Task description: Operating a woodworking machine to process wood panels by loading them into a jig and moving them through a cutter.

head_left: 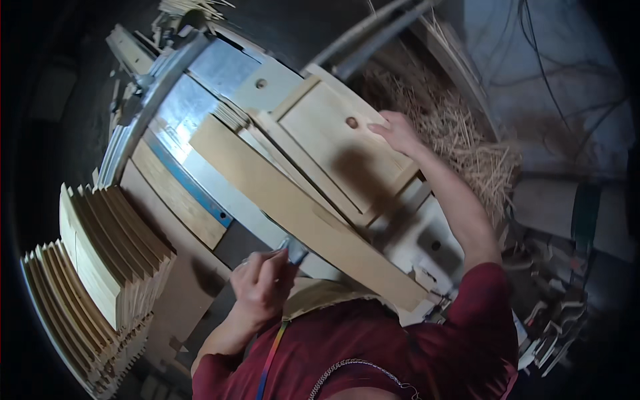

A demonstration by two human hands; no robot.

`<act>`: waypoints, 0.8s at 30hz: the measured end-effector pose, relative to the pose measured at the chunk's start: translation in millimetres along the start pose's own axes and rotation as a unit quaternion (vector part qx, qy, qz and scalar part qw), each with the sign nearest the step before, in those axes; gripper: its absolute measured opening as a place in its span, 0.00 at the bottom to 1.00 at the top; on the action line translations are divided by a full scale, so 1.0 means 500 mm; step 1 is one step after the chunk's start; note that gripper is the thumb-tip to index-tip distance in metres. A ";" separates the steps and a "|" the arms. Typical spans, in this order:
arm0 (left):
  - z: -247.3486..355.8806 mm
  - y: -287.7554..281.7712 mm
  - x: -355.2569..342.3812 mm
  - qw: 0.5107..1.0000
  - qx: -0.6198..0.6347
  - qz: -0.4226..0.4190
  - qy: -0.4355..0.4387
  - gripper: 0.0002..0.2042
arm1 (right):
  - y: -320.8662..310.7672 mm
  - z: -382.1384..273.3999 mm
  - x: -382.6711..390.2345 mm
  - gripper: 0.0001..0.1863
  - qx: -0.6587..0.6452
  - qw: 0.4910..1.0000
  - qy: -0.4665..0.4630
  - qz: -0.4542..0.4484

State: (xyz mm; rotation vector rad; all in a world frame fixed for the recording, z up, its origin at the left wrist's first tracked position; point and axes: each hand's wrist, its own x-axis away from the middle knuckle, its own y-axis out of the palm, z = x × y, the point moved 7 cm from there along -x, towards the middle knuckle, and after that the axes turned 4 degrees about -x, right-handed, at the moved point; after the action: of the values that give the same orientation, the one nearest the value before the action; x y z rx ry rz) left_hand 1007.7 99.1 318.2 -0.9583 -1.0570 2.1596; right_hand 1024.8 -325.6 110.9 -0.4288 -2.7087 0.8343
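My right hand (399, 133) grips the far right edge of a framed wooden panel (320, 143), which lies flat on the machine table and has a dark round spot near that edge. Near my body my left hand (261, 280) is closed in a fist. A bluish, shiny piece (295, 248) shows just beyond its fingers, but what they hold is mostly hidden. Between the two hands runs a long tan board (293, 207), slanting from the upper left down to my waist.
Bright metal table plates (190, 107) and a blue strip (190, 177) lie to the left. Stacked wooden pieces (110, 260) stand at the lower left. Thin wood offcuts (460, 140) heap up beyond the right side. More scraps (553, 327) lie at the lower right.
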 end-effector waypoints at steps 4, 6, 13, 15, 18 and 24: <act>-0.018 -0.017 0.048 0.992 -0.010 -0.059 -0.112 0.10 | 0.038 -0.027 0.009 0.18 0.010 1.000 -0.014 -0.017; -0.026 -0.018 0.073 0.968 -0.007 -0.120 -0.219 0.08 | 0.023 0.006 0.044 0.18 0.012 1.000 0.014 -0.026; -0.095 0.080 0.087 0.923 0.038 -0.285 -0.255 0.16 | 0.000 0.040 0.102 0.20 0.043 0.998 -0.016 -0.045; -0.122 0.151 0.096 0.949 0.051 -0.256 -0.177 0.31 | 0.022 0.020 0.097 0.21 0.063 0.996 0.005 -0.070; -0.154 0.244 0.107 0.887 0.083 -0.378 -0.252 0.36 | 0.019 0.002 0.118 0.27 0.177 0.979 0.049 -0.088; -0.182 0.267 0.121 0.925 0.082 -0.316 -0.195 0.31 | -0.198 -0.350 0.516 0.29 0.217 0.964 0.088 0.122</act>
State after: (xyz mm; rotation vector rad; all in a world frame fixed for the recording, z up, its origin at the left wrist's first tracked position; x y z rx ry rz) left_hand 1022.0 109.8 146.8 -0.0653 -1.1402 1.8670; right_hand 827.8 -224.5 351.7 -0.7017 -2.2504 1.3477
